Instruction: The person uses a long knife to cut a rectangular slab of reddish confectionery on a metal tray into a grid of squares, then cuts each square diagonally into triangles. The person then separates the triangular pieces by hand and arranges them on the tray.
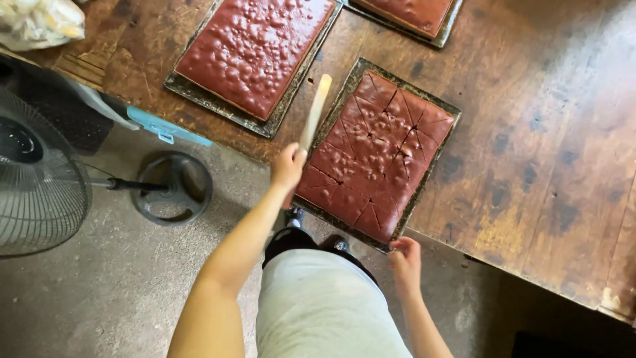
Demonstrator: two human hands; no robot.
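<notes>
Wooden stick along tray edge

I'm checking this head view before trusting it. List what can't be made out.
- Third tray: cut off by the top edge.
- Fan: cut off by the left edge.
- Blade in the left hand: its handle hidden by the hand.
- Right hand at the cut slab's tray: fingertips hidden.

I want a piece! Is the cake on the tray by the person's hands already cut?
Yes, the cake shows cut lines dividing it into squares and triangles on its tray.
</notes>
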